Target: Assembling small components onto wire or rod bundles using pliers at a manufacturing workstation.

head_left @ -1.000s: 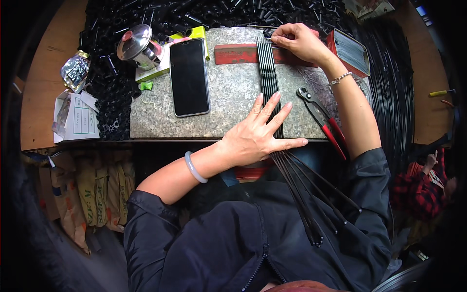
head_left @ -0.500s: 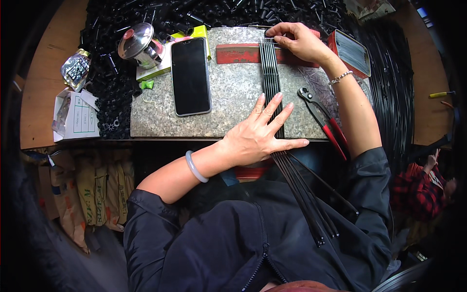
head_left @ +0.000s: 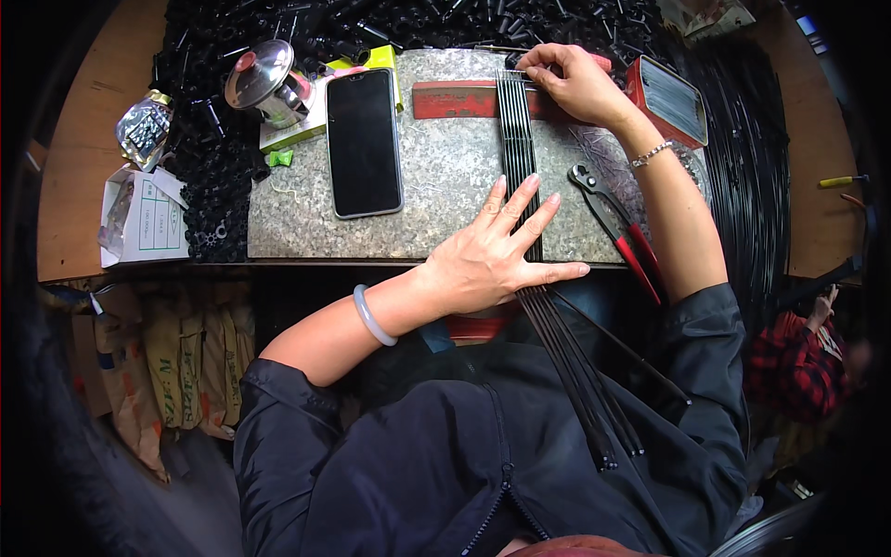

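My left hand (head_left: 487, 255) lies palm down with its fingers spread across a row of thin black rods (head_left: 518, 153). Those rods lie side by side over a red bar (head_left: 455, 100) on a speckled stone slab (head_left: 297, 227), and their near ends hang over the edge toward my lap. At the rods' far tips, thumb and fingers of my right hand (head_left: 577, 88) are pinched together; whatever is between them is too small to make out. Red-handled pliers (head_left: 603, 212) rest on the slab's right side, handles past its front edge.
A black phone (head_left: 364, 144) and a lidded glass pot (head_left: 269, 88) stand left of the rods. An open red tin (head_left: 670, 97) of thin wires is at the right. Black tubular parts (head_left: 209, 167) pile up around the slab. A person in a checked shirt (head_left: 789, 371) sits at far right.
The pinched fingers of my right hand have shifted slightly right along the rod tips. My left hand stays spread on the rods.
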The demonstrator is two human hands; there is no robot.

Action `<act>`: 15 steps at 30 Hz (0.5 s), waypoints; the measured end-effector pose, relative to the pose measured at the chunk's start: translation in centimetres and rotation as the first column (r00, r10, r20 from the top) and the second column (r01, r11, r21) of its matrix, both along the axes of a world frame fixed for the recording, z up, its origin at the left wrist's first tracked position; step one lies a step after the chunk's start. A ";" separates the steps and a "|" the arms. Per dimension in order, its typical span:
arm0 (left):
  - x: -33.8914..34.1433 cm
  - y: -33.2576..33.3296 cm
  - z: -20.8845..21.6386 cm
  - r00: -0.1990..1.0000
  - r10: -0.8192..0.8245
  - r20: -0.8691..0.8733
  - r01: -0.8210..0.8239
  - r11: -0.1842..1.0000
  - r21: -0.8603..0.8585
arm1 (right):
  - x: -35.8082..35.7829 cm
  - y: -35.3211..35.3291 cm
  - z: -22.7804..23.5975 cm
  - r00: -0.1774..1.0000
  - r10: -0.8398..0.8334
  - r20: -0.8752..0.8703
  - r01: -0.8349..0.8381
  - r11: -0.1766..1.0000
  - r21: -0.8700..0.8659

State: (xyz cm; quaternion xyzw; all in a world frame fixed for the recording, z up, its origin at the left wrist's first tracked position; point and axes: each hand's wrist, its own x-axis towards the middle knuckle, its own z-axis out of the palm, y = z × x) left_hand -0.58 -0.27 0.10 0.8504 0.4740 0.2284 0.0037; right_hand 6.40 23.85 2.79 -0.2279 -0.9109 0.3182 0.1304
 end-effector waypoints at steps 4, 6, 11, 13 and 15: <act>0.1 0.0 0.0 0.999 0.004 0.032 -0.004 1.000 -0.016 | 0.0 0.7 -0.8 0.998 0.027 -0.055 -0.032 0.996 -0.088; 0.0 0.0 0.3 1.000 0.007 -0.001 -0.007 1.000 -0.023 | 0.2 0.9 -1.0 0.996 0.033 -0.077 -0.041 0.994 -0.101; -0.1 0.0 -0.1 1.000 0.019 -0.010 -0.019 1.000 -0.017 | 0.0 0.1 -0.2 0.999 0.036 -0.033 -0.038 0.996 -0.077; 0.0 0.1 -0.4 0.999 0.020 0.038 -0.020 1.000 -0.004 | 0.0 0.2 0.1 0.999 0.013 0.039 -0.007 0.989 -0.149; 0.1 0.1 -0.4 0.999 0.026 0.041 -0.026 1.000 0.003 | 0.1 0.6 -0.4 0.999 0.034 -0.011 -0.035 0.996 -0.079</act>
